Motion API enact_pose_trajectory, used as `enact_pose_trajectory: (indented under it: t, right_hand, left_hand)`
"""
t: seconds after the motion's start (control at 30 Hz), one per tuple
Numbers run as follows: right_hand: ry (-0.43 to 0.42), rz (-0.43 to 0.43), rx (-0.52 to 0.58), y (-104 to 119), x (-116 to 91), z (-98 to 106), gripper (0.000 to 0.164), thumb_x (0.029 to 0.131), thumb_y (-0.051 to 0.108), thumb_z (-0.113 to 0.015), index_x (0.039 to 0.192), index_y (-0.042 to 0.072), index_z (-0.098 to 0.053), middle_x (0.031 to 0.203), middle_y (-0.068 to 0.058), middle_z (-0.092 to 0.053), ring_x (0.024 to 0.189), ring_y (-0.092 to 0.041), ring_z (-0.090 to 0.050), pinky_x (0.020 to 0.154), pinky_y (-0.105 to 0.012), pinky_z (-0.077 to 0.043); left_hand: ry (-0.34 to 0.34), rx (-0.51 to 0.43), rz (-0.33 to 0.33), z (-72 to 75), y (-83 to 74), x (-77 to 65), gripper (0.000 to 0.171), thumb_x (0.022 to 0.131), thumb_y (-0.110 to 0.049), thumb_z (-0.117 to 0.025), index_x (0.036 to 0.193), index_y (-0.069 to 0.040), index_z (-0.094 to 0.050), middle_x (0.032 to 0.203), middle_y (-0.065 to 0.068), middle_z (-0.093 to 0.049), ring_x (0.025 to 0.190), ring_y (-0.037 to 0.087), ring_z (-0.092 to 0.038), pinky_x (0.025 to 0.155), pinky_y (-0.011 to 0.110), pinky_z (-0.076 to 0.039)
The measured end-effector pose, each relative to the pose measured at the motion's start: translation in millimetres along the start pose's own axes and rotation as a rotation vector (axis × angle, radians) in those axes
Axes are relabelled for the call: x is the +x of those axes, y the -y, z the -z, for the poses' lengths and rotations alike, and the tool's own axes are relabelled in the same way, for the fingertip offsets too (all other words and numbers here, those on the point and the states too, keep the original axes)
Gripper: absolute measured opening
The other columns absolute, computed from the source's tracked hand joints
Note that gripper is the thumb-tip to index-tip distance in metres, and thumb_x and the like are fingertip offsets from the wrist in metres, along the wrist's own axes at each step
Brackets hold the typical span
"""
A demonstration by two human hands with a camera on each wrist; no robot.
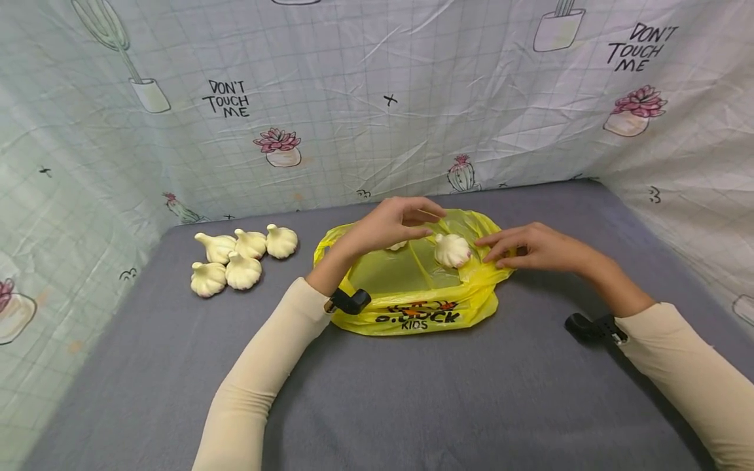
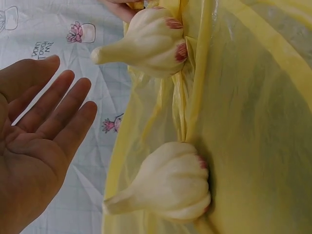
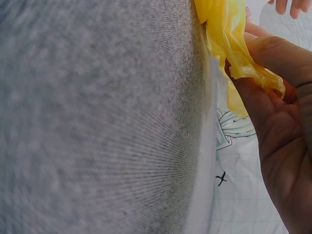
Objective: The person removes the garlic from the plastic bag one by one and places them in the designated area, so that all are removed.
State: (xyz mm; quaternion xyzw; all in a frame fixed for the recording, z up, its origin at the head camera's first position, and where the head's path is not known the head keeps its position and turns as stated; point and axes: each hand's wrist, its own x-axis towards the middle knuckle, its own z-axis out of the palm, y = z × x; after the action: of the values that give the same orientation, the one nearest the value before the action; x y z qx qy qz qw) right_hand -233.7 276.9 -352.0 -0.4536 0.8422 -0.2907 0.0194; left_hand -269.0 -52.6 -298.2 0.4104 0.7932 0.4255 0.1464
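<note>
A yellow plastic bag [image 1: 483, 304] with dark lettering lies on its side across the grey surface. One garlic bulb [image 1: 452, 250] sits on the bag near its right side; a second bulb [image 1: 397, 246] is mostly hidden behind the left hand. Both bulbs show whole in the left wrist view, with reddish marks on their bases. My left hand [image 1: 391, 226] hovers over the bag, fingers extended and nothing in them. At the bag's right edge, my right hand [image 1: 538, 247] pinches the crumpled yellow plastic [image 3: 239, 53] between thumb and fingers.
Several more garlic bulbs [image 1: 244, 269] lie grouped on the grey cloth [image 1: 448, 405] to the left of the bag. A printed fabric backdrop [image 1: 353, 85] rises behind and along both sides.
</note>
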Motion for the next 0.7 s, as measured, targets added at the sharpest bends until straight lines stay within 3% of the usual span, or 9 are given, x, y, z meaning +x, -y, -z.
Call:
enact_pose_trajectory:
  t: [0.4,0.53,0.7]
  right_hand:
    - [0.02,-0.028,-0.017,1,1,1,0.025,0.094,0.006,-0.073,0.115,0.018,-0.078,0.136,-0.014,-0.065,0.094,-0.006,-0.063,0.067,-0.023,-0.052]
    - [0.024,-0.029,-0.017,2,1,1,0.025,0.094,0.007,-0.072,0.116,0.018,-0.078,0.137,-0.014,-0.064,0.093,-0.006,-0.063,0.067,-0.023,-0.052]
    - [0.027,-0.022,-0.016,1,2,1,0.025,0.094,0.006,-0.073,0.115,0.018,-0.078,0.137,-0.015,-0.064,0.087,-0.003,-0.061,0.066,-0.023,-0.051]
  left_hand:
    - [0.089,-0.087,0.023,-6.1,18.0,11.2,0.04,0.098,0.001,-0.065,0.137,-0.001,-0.061,0.139,0.019,-0.061,0.128,0.026,-0.06,0.101,0.029,-0.051]
    - [0.134,-0.134,0.039,-8.7,27.9,16.4,0.042,0.097,0.008,-0.061,0.139,0.001,-0.059,0.141,0.017,-0.06,0.129,0.024,-0.06,0.102,0.03,-0.05]
    - [0.16,-0.17,0.026,-10.6,34.2,20.2,0.039,0.097,0.006,-0.063,0.136,-0.001,-0.062,0.136,0.011,-0.065,0.125,0.018,-0.062,0.102,0.029,-0.05]
